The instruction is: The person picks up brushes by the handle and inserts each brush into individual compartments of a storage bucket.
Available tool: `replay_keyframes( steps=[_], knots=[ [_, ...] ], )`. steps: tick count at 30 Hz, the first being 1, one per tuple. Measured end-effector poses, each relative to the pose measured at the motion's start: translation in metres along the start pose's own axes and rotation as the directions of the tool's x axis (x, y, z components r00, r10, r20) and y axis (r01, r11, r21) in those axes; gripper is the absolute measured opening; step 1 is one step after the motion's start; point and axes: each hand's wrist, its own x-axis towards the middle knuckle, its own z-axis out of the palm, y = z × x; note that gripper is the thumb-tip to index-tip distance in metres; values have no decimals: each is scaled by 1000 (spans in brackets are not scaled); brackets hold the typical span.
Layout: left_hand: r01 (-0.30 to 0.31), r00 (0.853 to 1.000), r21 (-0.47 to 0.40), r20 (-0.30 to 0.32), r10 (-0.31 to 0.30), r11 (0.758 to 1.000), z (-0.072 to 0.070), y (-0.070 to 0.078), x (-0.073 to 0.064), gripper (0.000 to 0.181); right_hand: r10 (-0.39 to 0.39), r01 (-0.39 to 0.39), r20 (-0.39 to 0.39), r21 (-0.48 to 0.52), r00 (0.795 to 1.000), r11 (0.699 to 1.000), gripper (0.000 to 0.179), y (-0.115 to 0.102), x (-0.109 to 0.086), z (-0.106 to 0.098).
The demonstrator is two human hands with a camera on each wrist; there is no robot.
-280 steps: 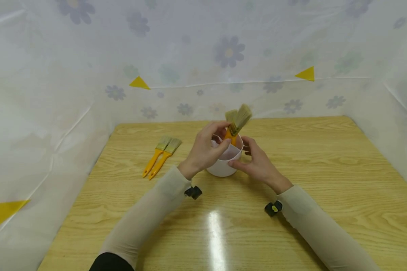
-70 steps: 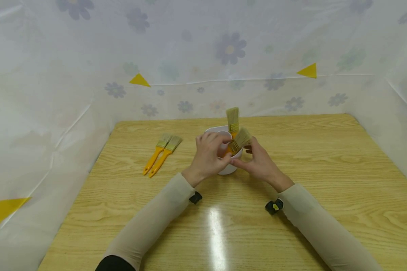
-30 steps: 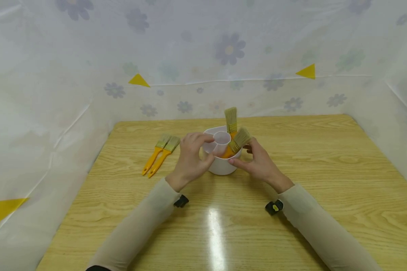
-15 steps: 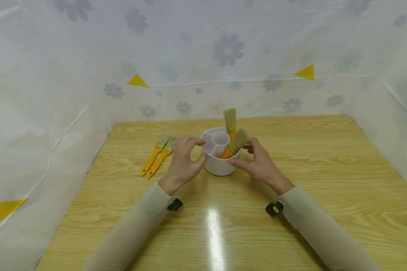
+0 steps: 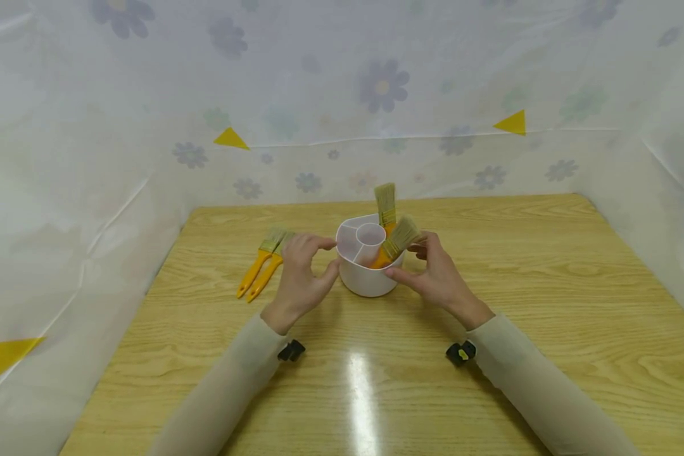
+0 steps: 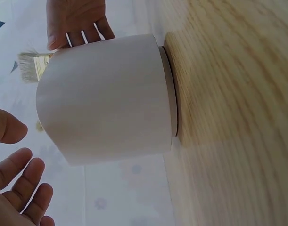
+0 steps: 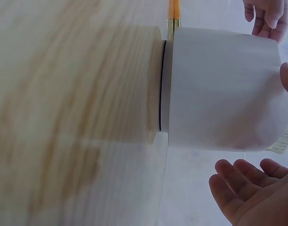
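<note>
A white round divided holder point(image 5: 369, 285) with a slanted rim stands on the table, a cup in its middle. One paintbrush point(image 5: 386, 197) rises upright at its back right, bristles up. Another paintbrush point(image 5: 402, 237) leans right in a front-right compartment. My left hand point(image 5: 302, 275) is at the holder's left rim, thumb and forefinger apart, holding nothing; the left wrist view shows its fingers point(image 6: 37, 197) clear of the wall. My right hand point(image 5: 440, 278) cups the right side, thumb at the front wall. In the right wrist view, its fingers point(image 7: 242, 183) are extended, apart from the wall.
Two more paintbrushes point(image 5: 262, 269) with orange handles lie side by side left of the holder, one partly behind my left hand. The wooden table point(image 5: 536, 266) ends at a pale flowered curtain point(image 5: 433, 76) at the back and sides.
My left hand has let go of the front paintbrush, which now leans in the holder, and has moved left to the holder's left rim. The right hand stays at the right side.
</note>
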Motion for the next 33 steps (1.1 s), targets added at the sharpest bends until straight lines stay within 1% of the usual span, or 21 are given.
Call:
replay_keyframes(
  steps=[11, 16, 21, 26, 33],
  knots=[
    [3, 1000, 19, -12, -3, 1000, -4, -5, -4, 23, -1, 1, 3, 10, 1000, 1000, 80, -3, 0, 1],
    [13, 1000, 32, -16, -13, 999, -7, -8, -6, 23, 4, -4, 14, -1, 1000, 1000, 79, -4, -1, 2],
    [26, 1000, 31, -18, -25, 999, -10, -8, -5, 23, 8, -8, 21, -15, 1000, 1000, 81, -4, -1, 0],
    [41, 999, 34, -3, -41, 999, -11, -8, -3, 22, 4, -4, 23, -14, 1000, 1000, 83, -5, -1, -2],
    [18, 1000, 59, -1, -18, 998, -15, -15, -11, 21, -8, 8, 36, 7, 999, 1000, 87, -3, -1, 0]
  ],
)
